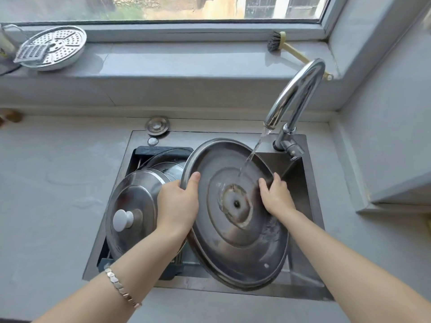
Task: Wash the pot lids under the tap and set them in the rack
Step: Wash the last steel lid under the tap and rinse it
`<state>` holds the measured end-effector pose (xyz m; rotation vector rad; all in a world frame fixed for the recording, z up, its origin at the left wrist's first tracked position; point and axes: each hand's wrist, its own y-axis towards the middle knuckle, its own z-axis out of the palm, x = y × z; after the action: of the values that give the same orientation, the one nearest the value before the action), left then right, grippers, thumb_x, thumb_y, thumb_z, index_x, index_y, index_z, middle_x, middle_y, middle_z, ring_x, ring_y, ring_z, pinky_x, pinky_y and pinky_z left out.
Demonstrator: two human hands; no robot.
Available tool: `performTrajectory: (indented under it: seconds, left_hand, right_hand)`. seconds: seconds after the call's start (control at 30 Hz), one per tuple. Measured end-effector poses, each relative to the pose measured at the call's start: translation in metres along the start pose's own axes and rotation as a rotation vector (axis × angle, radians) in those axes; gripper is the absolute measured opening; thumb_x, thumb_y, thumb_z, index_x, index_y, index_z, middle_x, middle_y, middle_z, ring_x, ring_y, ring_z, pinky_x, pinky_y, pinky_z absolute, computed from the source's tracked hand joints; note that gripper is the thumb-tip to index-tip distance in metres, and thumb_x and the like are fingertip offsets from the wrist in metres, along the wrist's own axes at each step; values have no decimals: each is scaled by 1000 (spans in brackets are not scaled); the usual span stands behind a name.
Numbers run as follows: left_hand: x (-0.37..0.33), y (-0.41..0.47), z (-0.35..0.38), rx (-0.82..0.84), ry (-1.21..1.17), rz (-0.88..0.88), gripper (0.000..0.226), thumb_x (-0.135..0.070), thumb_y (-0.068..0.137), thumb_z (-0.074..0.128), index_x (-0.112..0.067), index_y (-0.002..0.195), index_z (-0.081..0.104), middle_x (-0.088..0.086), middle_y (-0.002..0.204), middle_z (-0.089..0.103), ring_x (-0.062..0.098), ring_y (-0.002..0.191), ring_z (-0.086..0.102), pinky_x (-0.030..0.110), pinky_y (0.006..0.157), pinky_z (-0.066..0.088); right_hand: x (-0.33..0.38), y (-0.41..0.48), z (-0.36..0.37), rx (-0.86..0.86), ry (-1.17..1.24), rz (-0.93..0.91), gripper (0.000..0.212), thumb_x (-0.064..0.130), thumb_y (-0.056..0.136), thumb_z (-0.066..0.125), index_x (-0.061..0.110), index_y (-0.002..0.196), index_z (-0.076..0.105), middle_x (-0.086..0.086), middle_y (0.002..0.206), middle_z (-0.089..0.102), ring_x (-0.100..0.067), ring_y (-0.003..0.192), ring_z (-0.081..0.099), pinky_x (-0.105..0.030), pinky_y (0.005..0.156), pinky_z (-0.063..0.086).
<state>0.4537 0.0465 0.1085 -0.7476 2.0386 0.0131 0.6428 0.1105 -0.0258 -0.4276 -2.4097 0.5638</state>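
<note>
One lid (pixel 130 206) sits in the rack (pixel 163 151) at left. Our left hand (pixel 178 203) grips the big lid (pixel 233 241) by its left rim, tilted over the sink. Our right hand (pixel 276 197) lies at its right edge, and we cannot tell if it grips. Water from the tap (pixel 296 89) strikes the inner face, so we judge this the rinsing step. Next, the lid must swing left into the rack.

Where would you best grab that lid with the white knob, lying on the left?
By its white knob, coming from above on the near side: the knob stands proud of the domed lid and faces up. The rim is thin and partly hidden behind the left hand.
</note>
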Motion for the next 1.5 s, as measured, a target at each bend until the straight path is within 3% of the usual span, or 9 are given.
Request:
performTrajectory:
  seconds: [0.1,0.2,0.3,0.37,0.73,0.9,1.1,1.3,1.5]
  left_hand:
    - [-15,6,-3,13,125,111,47,-27,93,50,-13,52,32,0,51,35,23,56,35,32,54,29]
    - [-38,15,-3,92,333,194,40,-16,92,45,-10,56,30,4,56,34,27,58,35,32,53,24]
    - [-59,20,2,207,456,240,34,-6,86,43,-9,58,24,5,57,28,21,51,26,30,46,18]
    - [-63,25,4,261,461,245,19,-6,84,42,-7,67,34,7,63,36,22,55,32,29,47,23]
    - [19,24,22,356,7,-361,29,-28,96,43,-7,115,46,9,84,57,19,62,52,20,42,40]
    - [48,14,44,454,-158,-663,38,-32,97,37,-3,110,57,14,89,68,30,80,66,42,76,56]
    - [60,-4,63,464,-340,-815,54,-47,99,24,-6,118,54,14,84,66,29,75,64,37,63,52]
    - [122,32,99,289,-479,-734,76,-65,72,38,-17,130,47,8,132,56,35,114,57,56,96,44]
    - [60,1,76,287,-383,-585,33,-35,95,34,-13,115,48,9,114,57,32,108,56,50,98,44]
  right_hand:
    - [-20,-16,4,327,-29,254,49,40,99,26,1,116,52,-22,116,54,-30,99,56,-32,90,40]
    - [-26,-31,6,348,6,261,37,32,99,32,11,71,44,-9,70,47,-17,58,43,-29,60,33]
    - [-23,-34,8,385,416,346,46,38,100,30,4,126,46,-19,109,60,-29,91,62,-37,83,47]
    - [-23,-35,4,438,657,453,55,45,98,29,11,141,29,-17,98,62,-30,82,63,-37,79,52]
    - [-67,-21,-62,25,-3,80,41,30,97,38,-1,93,65,-16,100,65,-30,93,56,-29,71,35]
    - [-61,-13,-102,-118,-168,-16,35,31,95,43,17,64,50,-21,91,64,-37,95,58,-30,67,32]
    - [-51,-21,-121,-264,-178,-176,28,30,94,47,7,83,59,-22,93,65,-38,89,57,-37,68,37]
    - [-73,-22,-99,-309,-38,-200,26,27,95,49,5,101,60,-11,82,57,-35,88,57,-31,64,30]
    - [-98,-8,-65,-282,41,-71,29,24,97,42,2,108,57,-23,105,63,-40,98,57,-35,72,37]
